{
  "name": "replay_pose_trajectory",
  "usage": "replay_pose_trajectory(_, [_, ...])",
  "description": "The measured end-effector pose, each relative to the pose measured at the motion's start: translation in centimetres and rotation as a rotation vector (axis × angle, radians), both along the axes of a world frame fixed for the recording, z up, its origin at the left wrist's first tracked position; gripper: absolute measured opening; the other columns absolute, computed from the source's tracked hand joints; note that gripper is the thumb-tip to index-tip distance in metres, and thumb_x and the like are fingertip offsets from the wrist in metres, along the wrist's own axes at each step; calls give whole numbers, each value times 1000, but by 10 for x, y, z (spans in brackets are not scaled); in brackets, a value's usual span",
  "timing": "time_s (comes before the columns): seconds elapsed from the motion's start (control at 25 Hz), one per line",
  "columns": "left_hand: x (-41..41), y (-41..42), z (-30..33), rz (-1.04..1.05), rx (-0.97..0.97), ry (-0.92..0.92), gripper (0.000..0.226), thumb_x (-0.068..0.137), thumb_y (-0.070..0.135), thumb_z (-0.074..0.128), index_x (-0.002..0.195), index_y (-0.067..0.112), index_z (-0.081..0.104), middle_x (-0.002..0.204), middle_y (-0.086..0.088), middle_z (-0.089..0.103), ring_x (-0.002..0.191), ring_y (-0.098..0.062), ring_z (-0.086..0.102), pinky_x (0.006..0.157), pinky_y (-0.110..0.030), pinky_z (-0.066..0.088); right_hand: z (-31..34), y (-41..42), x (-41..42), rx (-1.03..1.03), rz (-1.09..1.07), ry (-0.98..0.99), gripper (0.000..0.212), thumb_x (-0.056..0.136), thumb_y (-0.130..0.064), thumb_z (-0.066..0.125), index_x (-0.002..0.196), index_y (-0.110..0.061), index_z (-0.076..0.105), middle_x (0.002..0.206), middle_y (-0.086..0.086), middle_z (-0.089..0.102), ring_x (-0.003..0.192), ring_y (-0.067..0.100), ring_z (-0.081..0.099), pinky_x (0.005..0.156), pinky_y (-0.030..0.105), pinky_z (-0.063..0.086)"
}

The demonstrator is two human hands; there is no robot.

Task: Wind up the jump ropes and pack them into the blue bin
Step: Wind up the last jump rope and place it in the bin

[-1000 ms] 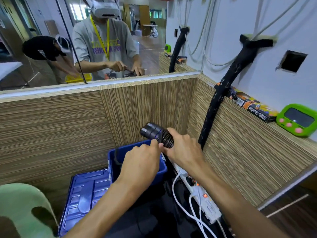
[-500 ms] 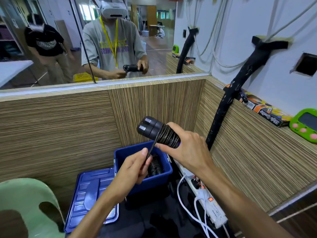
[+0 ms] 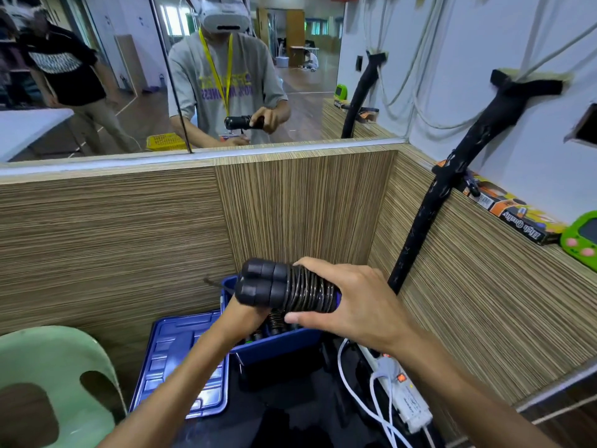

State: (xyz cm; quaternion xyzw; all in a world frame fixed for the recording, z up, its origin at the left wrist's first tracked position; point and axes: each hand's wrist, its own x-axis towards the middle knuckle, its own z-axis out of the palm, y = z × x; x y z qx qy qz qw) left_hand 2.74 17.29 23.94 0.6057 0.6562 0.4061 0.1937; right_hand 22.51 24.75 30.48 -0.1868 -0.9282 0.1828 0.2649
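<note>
At the bottom of the frame my two bare forearms reach up from the lower edge. My right hand [image 3: 352, 300] curls round the wound jump rope [image 3: 284, 287], thumb under and fingers over the shiny black cord coiled tightly about two matte black handles with rounded ends. My left hand [image 3: 244, 313] sits under the bundle's handle end and is mostly hidden by it, so I cannot tell whether its fingers are curled or straight. The bundle hangs just above the blue bin [image 3: 277, 345], a smooth plastic box with a thin rim, where more coiled ropes [image 3: 274, 320] lie inside. Left of the bin lies its ribbed blue lid [image 3: 181, 360], flat on the dark floor, and at lower left curves a pale green plastic chair [image 3: 48, 360]. At lower right a white power strip [image 3: 403, 396] trails looping white cables. Striped wood-grain partition walls [image 3: 129, 237] close in behind and to the right, leaving a narrow corner. Above them a mirror [image 3: 97, 108] fills the upper left.
</note>
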Motion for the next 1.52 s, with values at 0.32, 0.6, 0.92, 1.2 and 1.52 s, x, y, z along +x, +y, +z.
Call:
replay_pose_trajectory(0.32, [-29,36,86,-320,54,1241,68,99,49,12,55,15,51,39,-1,42,32,-18,38,40,-22,19,-8,-2,11,296,110,-187,73,73,-85,50,131,-40,49,67,-14,47,60,10,53,58,30,49])
replay_pose_trajectory(0.6, [43,25,116,-101,22,1344,53,102,37,31,64,13,59,60,-3,59,61,-31,66,51,-29,31,-22,-7,3,221,-143,-419,80,77,-86,42,142,-42,36,99,2,66,91,27,66,74,39,50])
replay_pose_trajectory(0.92, [67,5,86,209,-124,946,9,102,27,38,109,21,37,105,2,59,88,-29,66,56,-36,31,-15,22,-12,137,-430,-289,75,77,-84,45,138,-40,40,98,4,71,93,32,69,67,37,49])
replay_pose_trajectory(1.2, [52,-21,71,272,88,402,15,97,31,50,104,20,58,85,1,68,77,-28,65,65,-42,51,-23,28,-13,85,-392,-235,72,70,-88,42,127,-44,40,89,-2,69,88,29,68,70,38,52])
replay_pose_trajectory(1.52, [48,-20,52,307,261,-288,33,99,34,45,88,9,63,69,0,63,64,-2,56,59,-18,49,-19,25,-21,13,-356,-72,70,70,-85,51,127,-45,46,84,-6,69,83,20,68,76,37,54])
